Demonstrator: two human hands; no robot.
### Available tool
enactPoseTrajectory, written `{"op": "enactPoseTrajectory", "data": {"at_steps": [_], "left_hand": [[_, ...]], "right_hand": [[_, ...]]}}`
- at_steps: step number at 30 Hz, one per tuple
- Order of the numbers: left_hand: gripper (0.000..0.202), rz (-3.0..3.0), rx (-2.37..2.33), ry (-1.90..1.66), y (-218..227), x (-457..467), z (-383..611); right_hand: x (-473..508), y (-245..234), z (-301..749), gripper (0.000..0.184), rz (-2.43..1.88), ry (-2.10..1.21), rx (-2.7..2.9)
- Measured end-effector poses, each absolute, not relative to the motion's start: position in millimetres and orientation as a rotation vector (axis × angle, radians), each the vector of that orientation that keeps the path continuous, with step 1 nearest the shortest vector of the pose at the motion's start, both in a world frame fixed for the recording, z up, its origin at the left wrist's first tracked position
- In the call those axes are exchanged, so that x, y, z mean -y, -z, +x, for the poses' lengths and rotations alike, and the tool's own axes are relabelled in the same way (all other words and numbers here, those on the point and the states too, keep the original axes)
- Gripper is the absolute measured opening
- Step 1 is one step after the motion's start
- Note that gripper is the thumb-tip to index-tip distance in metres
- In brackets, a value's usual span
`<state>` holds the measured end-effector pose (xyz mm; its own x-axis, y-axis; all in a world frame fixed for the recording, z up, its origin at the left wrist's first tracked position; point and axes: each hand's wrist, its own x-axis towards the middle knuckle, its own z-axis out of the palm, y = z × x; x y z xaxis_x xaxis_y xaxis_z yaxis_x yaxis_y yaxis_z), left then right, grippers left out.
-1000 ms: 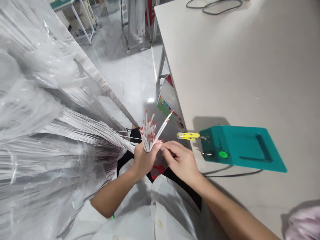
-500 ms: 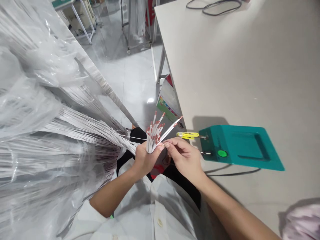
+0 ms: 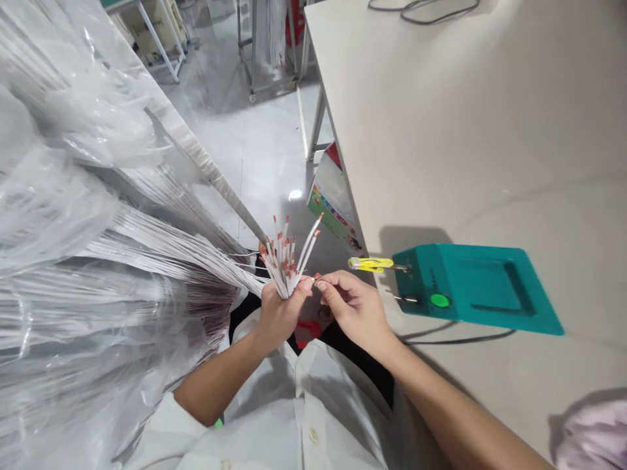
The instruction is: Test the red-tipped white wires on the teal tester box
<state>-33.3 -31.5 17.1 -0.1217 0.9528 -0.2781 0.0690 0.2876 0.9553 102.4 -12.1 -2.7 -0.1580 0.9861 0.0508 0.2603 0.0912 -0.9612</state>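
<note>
My left hand [image 3: 280, 314] is closed round a bundle of white wires [image 3: 281, 267] whose bare ends are copper-coloured. The ends fan upward above the fist, and two longer ones lean to the right. My right hand [image 3: 355, 307] is just to the right, thumb and forefinger pinched at a thin wire end [image 3: 317, 277] beside my left thumb. The fingers partly hide that wire. The wires trail left from my left hand into a larger mass of white wires [image 3: 181, 248].
Clear plastic sheeting [image 3: 59, 196] covers the wires on the left. On the table [image 3: 441, 143] at right lies a teal device [image 3: 494, 284] with a green button and a yellow clip [image 3: 371, 264]. A black cable [image 3: 426, 12] lies at the far edge; a printed box [image 3: 333, 196] stands below.
My left hand and the bundle have shifted slightly left, and the wire tips have swung left. My right hand has also moved a little left and stays pinched.
</note>
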Motion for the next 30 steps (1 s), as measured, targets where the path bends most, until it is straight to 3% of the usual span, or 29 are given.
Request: {"op": "enactPoseTrajectory", "data": {"at_steps": [7, 10, 16, 20, 24, 27, 30], "left_hand": [[0.027, 1.014, -1.478, -0.99, -18, 29, -39], [0.026, 1.018, -1.448, -0.958, -17, 30, -39], [0.025, 1.118, -1.268, -0.9, -14, 26, -44], [0.025, 1.091, -1.153, -0.886, -10, 23, -52], [0.03, 0.934, -1.097, -0.907, -5, 23, -56], [0.033, 0.848, -1.133, -0.979, 0, 24, -52], [0.032, 0.784, -1.192, -1.034, 3, 25, -46]], "right_hand": [[8, -11, 116, 0.01, -1.26, -0.826, 1.639], [0, -22, 124, 0.017, -1.133, -0.72, 1.836], [-20, -37, 131, 0.015, -0.84, -0.961, 2.222], [-19, -35, 123, 0.009, -0.857, -1.285, 1.924], [-6, -19, 104, 0.016, -0.968, -1.618, 1.381], [6, -8, 90, 0.017, -1.084, -1.596, 1.133], [12, -4, 84, 0.011, -1.163, -1.325, 1.197]]}}
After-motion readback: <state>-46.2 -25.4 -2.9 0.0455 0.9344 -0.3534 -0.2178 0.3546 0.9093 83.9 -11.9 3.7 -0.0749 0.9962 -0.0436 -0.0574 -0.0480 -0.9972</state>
